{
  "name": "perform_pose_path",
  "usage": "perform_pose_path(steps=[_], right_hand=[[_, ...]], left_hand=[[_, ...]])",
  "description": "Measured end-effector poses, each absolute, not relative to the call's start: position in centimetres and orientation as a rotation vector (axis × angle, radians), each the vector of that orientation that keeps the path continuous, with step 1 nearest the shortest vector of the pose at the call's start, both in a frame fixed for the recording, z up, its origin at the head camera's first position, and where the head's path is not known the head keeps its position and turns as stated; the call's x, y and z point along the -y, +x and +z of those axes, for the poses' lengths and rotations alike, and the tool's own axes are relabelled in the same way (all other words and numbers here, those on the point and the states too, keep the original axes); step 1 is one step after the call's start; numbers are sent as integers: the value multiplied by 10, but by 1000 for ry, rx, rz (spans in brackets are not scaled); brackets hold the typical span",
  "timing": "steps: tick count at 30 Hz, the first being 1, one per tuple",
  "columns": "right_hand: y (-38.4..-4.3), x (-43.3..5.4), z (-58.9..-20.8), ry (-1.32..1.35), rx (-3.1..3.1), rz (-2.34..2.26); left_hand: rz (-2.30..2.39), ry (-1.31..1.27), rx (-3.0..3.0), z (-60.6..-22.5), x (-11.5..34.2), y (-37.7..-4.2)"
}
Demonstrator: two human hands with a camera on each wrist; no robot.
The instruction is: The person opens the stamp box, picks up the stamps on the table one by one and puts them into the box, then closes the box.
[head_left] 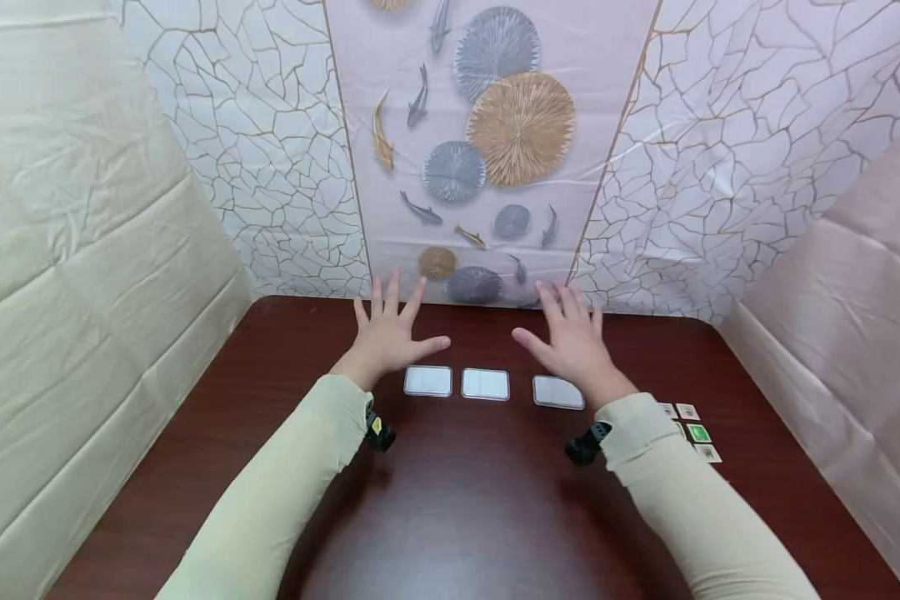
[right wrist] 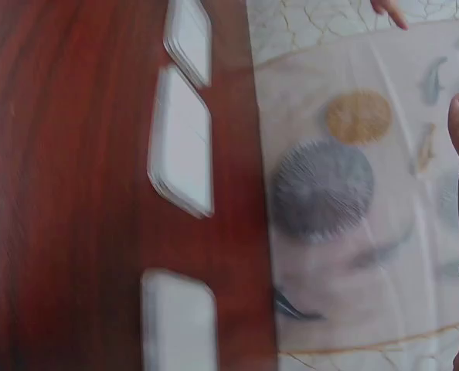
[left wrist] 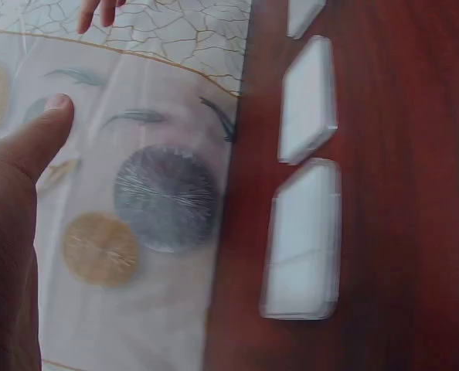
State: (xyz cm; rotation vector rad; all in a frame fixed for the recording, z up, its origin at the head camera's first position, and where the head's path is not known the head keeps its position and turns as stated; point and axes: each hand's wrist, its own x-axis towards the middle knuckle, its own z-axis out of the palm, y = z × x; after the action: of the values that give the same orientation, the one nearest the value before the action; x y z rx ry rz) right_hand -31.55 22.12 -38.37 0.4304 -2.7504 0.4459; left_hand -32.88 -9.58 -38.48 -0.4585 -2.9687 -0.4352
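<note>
My left hand (head_left: 387, 337) hovers over the far part of the table, fingers spread and holding nothing. Opposite it, my right hand (head_left: 572, 344) is also spread, with nothing in it. Three flat white rectangular pieces with rounded corners lie in a row: a left one (head_left: 428, 381), a middle one (head_left: 485, 384) and a right one (head_left: 558, 392). The left piece is nearest my left hand; my right hand partly covers the right piece. In the left wrist view my thumb (left wrist: 48, 131) shows beside the pieces, which look blurred.
Several small square tiles (head_left: 698, 433) lie on the right of the dark red-brown table (head_left: 450, 500), partly hidden by my right sleeve. A patterned cloth (head_left: 465, 233) hangs behind the table's far edge. Pale padded panels (head_left: 105, 275) stand at both sides.
</note>
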Motion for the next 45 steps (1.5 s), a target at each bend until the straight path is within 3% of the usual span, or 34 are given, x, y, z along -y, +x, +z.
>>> perform_pose_path(steps=[16,32,45], right_hand=[[-318,-147,-451,617,2694,629],[-311,-104,-489,702,2860,433],[-318,-104,-497,785,2826,448]], left_hand=[[-889,-474,3038,-465,128,-327],[-827,-502,3032,-495,125,-323],[-755,-558,3002,-500,123,-324]])
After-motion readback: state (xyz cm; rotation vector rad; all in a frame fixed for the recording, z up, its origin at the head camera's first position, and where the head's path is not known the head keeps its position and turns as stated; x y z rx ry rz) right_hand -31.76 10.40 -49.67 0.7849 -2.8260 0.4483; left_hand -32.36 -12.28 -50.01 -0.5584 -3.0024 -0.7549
